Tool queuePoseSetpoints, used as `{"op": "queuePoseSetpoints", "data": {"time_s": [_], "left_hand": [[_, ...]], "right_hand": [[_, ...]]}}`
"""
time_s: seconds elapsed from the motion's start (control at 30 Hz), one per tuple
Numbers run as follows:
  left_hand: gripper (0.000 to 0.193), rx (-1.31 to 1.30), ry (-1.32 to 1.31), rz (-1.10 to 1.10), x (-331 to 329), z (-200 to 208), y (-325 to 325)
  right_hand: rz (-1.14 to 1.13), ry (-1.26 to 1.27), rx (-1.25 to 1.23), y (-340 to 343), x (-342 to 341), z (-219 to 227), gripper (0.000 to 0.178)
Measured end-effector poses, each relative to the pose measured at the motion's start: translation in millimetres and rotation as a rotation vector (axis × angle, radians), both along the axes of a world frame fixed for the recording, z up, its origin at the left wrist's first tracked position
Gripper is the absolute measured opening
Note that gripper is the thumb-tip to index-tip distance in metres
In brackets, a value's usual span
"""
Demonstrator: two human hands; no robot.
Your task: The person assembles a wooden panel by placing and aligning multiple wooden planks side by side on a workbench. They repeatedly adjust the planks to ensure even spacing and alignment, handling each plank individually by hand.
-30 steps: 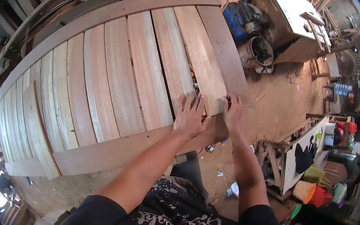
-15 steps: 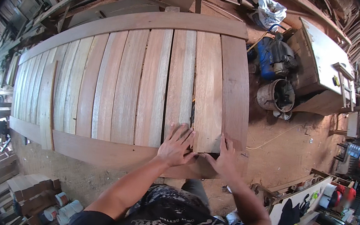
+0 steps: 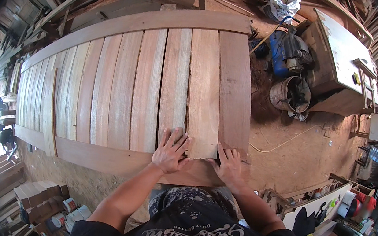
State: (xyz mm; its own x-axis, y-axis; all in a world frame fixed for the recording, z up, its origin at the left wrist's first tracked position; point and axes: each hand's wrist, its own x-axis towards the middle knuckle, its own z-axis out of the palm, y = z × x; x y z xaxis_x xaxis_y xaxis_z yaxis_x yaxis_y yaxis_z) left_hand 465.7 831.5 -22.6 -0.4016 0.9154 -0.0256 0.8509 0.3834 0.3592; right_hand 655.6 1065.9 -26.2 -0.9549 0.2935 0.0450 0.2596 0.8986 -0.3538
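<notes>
A large slatted wooden panel lies before me, with planks set side by side between a far rail (image 3: 139,21) and a near rail (image 3: 99,158). My left hand (image 3: 172,152) rests flat, fingers spread, on the near end of a plank (image 3: 174,83). To its right is a pale plank (image 3: 205,91), whose near end sits between my two hands. My right hand (image 3: 229,166) lies with fingers stretched over the darker end board (image 3: 234,93), index fingertip by the pale plank's right edge. Both thumbs point inward near the pale plank's end. Narrow dark gaps show between some planks.
A loose narrow strip (image 3: 53,111) lies across the panel's left part. Beyond the right end stand a blue compressor (image 3: 280,53), a bucket (image 3: 290,96) and a wooden cabinet (image 3: 343,56). A yellowish hose (image 3: 284,147) runs over the dirt floor. An open toolbox (image 3: 318,200) stands at lower right.
The view has shifted, so the panel and both hands appear farther left. The dark gap at the pale plank's near end looks smaller. Both hands keep nearly the same places on the planks.
</notes>
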Motion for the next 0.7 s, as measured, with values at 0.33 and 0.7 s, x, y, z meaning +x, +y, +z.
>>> {"op": "queuePoseSetpoints", "data": {"time_s": [0.33, 0.7], "left_hand": [[0.087, -0.135, 0.022, 0.013, 3.2, -2.9, -1.6], [0.083, -0.048, 0.077, 0.041, -1.5, -5.7, -0.8]], "right_hand": [[-0.062, 0.012, -0.088, -4.6, -2.7, 4.6, 0.075], [0.014, 0.134, -0.201, 10.4, -4.2, -6.5, 0.064]]}}
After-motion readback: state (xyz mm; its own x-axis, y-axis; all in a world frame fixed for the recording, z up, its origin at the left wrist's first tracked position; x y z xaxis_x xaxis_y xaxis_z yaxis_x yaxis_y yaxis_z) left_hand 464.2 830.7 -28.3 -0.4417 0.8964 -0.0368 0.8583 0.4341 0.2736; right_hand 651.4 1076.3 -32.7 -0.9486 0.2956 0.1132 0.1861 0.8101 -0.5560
